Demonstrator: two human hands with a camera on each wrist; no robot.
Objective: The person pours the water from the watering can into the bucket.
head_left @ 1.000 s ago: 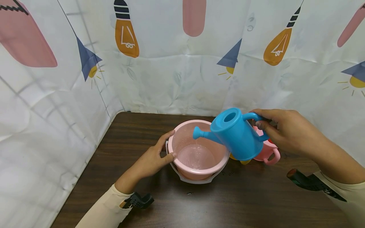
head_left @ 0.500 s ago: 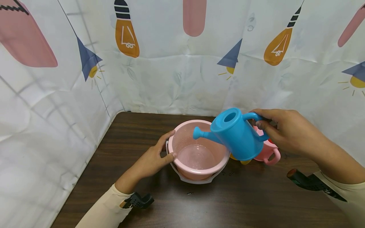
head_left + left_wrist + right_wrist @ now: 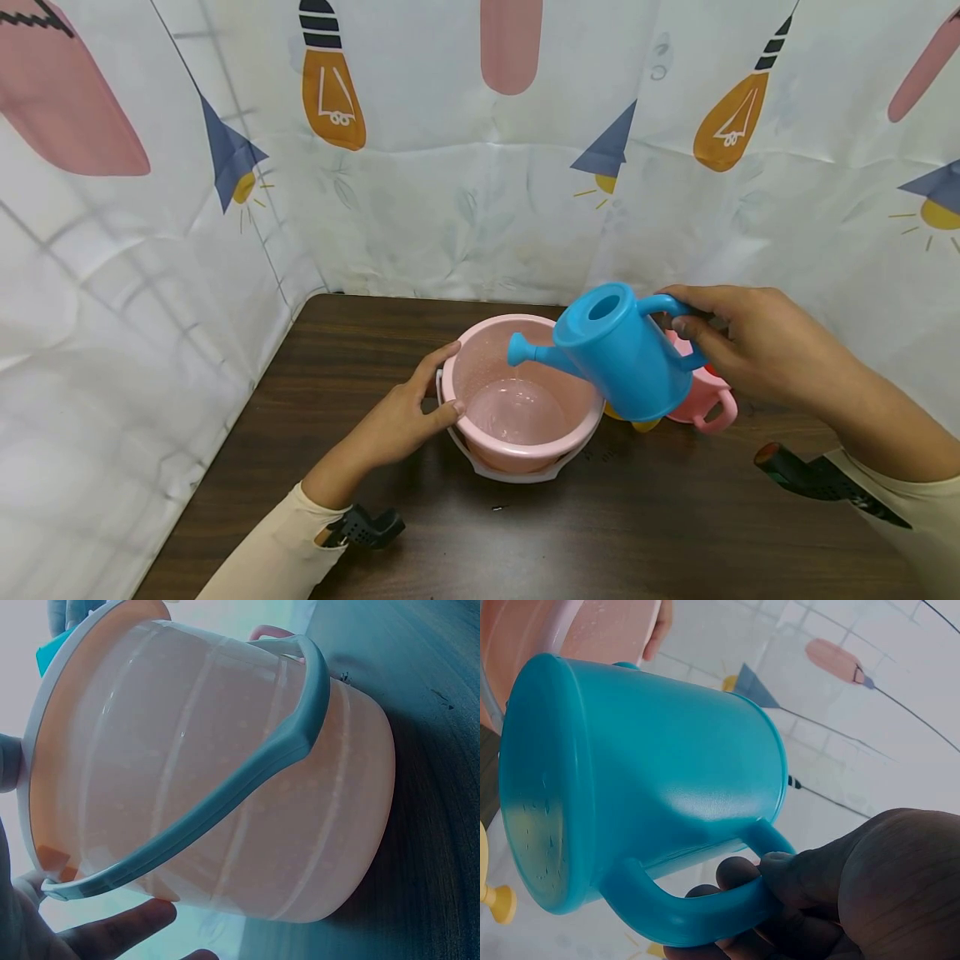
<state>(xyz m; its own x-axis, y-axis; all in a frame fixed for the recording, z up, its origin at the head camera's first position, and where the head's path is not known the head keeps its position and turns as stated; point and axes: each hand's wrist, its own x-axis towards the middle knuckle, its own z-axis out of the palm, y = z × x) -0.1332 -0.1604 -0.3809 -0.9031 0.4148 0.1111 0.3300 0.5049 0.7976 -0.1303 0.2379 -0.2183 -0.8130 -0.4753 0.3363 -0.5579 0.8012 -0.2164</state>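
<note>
A blue watering can [image 3: 626, 354] is tilted over a pink bucket [image 3: 517, 452], its spout [image 3: 528, 350] above the opening. A thin trickle of water falls from the spout into the shallow water [image 3: 517, 412] at the bottom. My right hand [image 3: 738, 333] grips the can's handle, fingers wrapped round it in the right wrist view, where drops cling to the can's base [image 3: 544, 817]. On the bucket's left side my left hand [image 3: 408, 417] holds the rim, thumb at the front edge and fingers along the outer wall. The bucket's handle [image 3: 225, 806] hangs down against its side.
Behind the can stands a pink cup-like thing [image 3: 716, 412] with a handle, partly hidden. A yellow object [image 3: 645, 426] shows under the can. The dark wooden table [image 3: 480, 550] meets a printed curtain [image 3: 450, 217] at the back and left.
Both hands, the watering can and the bucket stay in nearly the same place. Only the surface of the water in the bucket shifts slightly.
</note>
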